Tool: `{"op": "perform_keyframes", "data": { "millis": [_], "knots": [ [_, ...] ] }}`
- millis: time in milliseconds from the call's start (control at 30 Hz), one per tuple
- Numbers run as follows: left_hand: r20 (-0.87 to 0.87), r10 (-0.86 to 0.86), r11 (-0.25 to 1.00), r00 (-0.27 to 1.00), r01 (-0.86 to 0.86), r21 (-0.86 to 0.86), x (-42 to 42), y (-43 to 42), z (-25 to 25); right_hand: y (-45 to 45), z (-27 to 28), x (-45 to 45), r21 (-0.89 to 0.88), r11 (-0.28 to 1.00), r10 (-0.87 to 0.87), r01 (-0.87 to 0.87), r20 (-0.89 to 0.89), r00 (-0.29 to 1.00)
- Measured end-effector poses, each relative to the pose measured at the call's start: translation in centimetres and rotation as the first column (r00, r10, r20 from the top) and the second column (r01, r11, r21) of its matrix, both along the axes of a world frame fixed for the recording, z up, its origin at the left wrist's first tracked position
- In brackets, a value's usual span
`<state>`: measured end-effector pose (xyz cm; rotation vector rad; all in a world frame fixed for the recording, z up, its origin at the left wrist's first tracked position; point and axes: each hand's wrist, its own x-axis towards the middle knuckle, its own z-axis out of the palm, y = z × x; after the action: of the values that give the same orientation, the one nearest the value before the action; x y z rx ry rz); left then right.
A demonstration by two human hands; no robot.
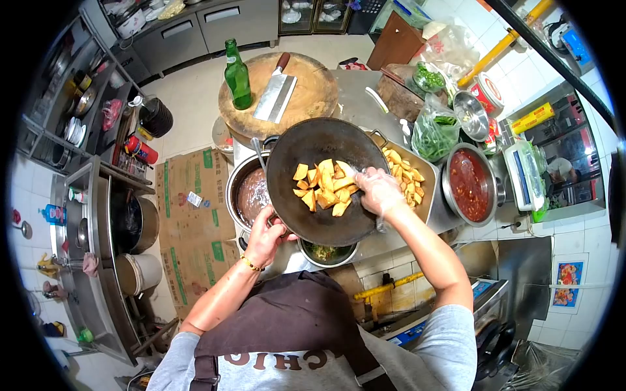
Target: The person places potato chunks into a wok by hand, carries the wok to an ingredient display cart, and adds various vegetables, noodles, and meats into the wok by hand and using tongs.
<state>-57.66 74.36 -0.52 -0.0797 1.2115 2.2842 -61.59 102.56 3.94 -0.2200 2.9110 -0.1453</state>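
A dark wok is held tilted over the counter, with yellow-brown fried potato chunks gathered in its middle. My left hand grips the wok's near left edge, thumb and fingers closed on it. In a clear plastic glove, my right hand is over the wok's right side, beside the chunks. Its fingertips are blurred, so whether it holds a piece is unclear. More chunks lie in a metal tray just right of the wok. Partly under the wok is a pot of brownish liquid with a utensil handle in it.
A round chopping board holds a cleaver and a green bottle. To the right stand a bowl of red sauce, a steel bowl and bagged green vegetables. A pot with greens sits nearest me. Flattened cardboard covers the floor.
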Motion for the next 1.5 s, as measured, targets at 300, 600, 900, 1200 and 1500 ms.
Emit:
{"op": "perform_keyframes", "data": {
  "millis": [300,600,900,1200,1500],
  "knots": [
    [0.005,-0.021,1.0,1.0,0.021,0.016,0.5,-0.3,-0.3,0.0,-1.0,-1.9,-0.387,0.916,0.082,-0.11,-0.086,0.993],
    [0.056,0.009,1.0,0.998,-0.009,0.003,1.1,-0.3,0.5,1.5,-0.4,-2.2,-0.394,0.915,0.101,-0.087,0.014,0.995],
    [0.06,0.156,0.979,0.986,-0.162,0.122,1.8,-6.4,1.4,9.9,2.8,1.0,-0.407,0.867,-0.313,0.288,0.007,0.95],
    [0.093,0.46,0.885,0.883,-0.465,0.03,4.7,-25.1,4.8,4.4,2.3,6.1,-0.7,0.59,-0.51,0.403,0.065,0.858],
    [-0.073,0.616,0.776,0.785,-0.62,-0.114,2.3,-48.5,1.9,-24.6,6.6,2.7,-0.954,-0.124,-0.621,0.272,0.289,0.728]
  ]
}}
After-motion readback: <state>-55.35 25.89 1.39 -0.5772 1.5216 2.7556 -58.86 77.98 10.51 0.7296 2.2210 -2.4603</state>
